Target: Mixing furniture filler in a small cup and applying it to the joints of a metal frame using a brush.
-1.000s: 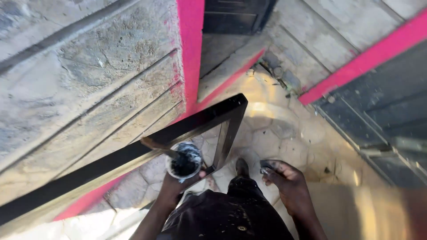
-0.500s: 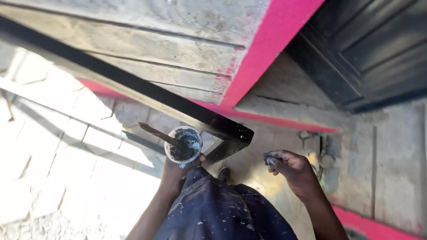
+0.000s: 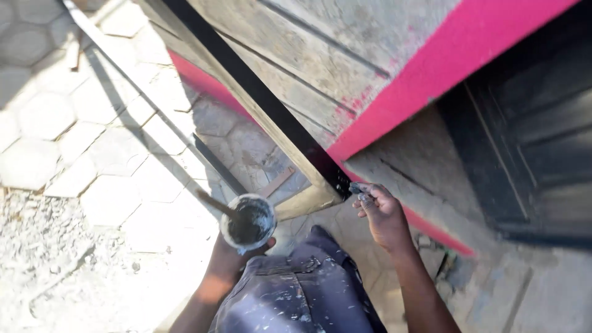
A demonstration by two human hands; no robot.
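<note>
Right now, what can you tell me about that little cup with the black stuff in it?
The cup is small and round, with a pale rim smeared with dark paint. It holds black paint. A thin stick stands in it, leaning out to the upper left. The left hand holds the cup from below, upright, above the paving and in front of paint-spattered trousers. Sunlight falls on its left side.
</note>
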